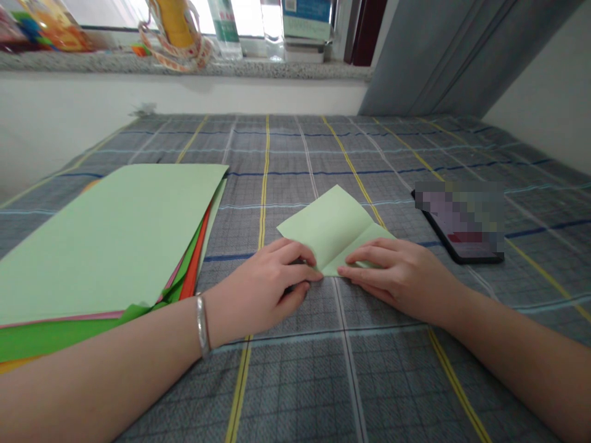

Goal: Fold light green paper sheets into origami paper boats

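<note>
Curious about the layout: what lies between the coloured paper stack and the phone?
The head view shows a folded pale green paper sheet there, held at its near edge by the left hand and right hand, on checked cloth.

Left of the left hand [263,283]: stacked coloured paper sheets [92,246], pale green on top. Right of the right hand [397,277]: smartphone [459,221], screen pixelated, on plaid bedsheet [295,147]. Beyond both: granite windowsill [184,66], bottles [225,24].
</note>
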Motion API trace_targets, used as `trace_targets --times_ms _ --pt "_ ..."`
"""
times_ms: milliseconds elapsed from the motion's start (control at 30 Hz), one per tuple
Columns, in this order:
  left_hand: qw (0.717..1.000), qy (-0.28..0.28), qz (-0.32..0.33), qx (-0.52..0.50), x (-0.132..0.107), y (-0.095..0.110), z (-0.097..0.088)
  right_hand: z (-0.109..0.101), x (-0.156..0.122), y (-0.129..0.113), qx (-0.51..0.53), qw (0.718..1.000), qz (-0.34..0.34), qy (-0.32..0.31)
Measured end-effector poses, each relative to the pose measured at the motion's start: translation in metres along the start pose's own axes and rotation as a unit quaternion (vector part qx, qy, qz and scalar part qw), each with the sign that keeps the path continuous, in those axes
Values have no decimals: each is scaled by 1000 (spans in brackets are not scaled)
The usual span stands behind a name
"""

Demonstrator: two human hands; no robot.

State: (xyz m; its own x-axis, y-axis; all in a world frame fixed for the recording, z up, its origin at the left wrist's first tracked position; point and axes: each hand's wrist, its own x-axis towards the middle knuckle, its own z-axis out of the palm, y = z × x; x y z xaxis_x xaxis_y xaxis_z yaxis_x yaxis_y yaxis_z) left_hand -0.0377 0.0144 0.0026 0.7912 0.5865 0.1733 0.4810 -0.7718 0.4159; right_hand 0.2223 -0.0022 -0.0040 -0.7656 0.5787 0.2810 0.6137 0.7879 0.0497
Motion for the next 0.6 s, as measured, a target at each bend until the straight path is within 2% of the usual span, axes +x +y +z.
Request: trace_targets --times_ms 167,367,600 --pt "1000 7 1 -8 1 -2 0 -1 -1 0 1 1000 0 -6" --pt "999 20 -32 -15 2 -3 1 0 0 1 3 1000 -5 1" --pt "998 -8 25 63 0 -2 2 -2 1 0 6 1000 -2 3"
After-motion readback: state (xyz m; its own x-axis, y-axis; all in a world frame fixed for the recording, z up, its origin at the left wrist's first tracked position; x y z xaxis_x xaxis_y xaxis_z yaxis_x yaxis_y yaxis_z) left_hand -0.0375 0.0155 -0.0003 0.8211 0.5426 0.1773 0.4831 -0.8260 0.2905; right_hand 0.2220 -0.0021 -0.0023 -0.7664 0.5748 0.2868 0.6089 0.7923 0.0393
